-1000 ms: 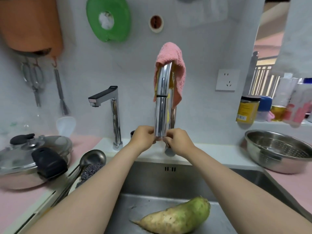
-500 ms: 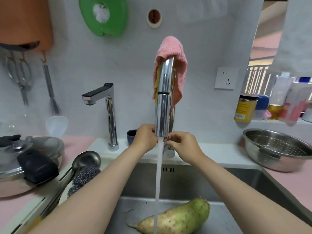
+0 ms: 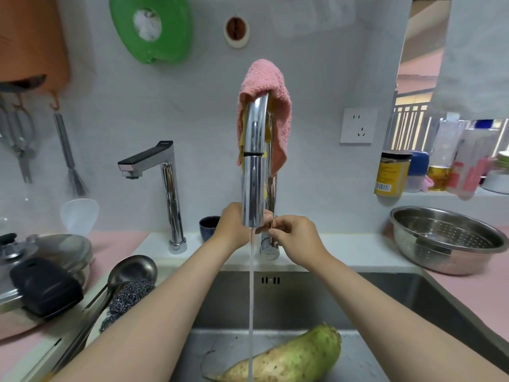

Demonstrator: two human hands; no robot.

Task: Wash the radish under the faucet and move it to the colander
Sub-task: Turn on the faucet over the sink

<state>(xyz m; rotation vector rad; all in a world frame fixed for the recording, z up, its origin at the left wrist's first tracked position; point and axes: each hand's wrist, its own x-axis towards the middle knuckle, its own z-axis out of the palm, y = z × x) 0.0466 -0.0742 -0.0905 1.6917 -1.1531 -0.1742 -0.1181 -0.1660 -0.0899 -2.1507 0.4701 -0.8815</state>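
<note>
Two hands up at the tall chrome gooseneck faucet on the far side of the stainless steel sink: left hand half hidden behind the spout, grip impossible to tell; right hand with fingers curled, pinching at the faucet's stem just right of the spout. Thin water stream falling straight onto the long green-and-white radish, lying on the sink floor at the near edge, green end to the right. Perforated steel colander on the pink bench, right of the sink, well apart from the radish. Pink terry cloth draped over the faucet's top.
</note>
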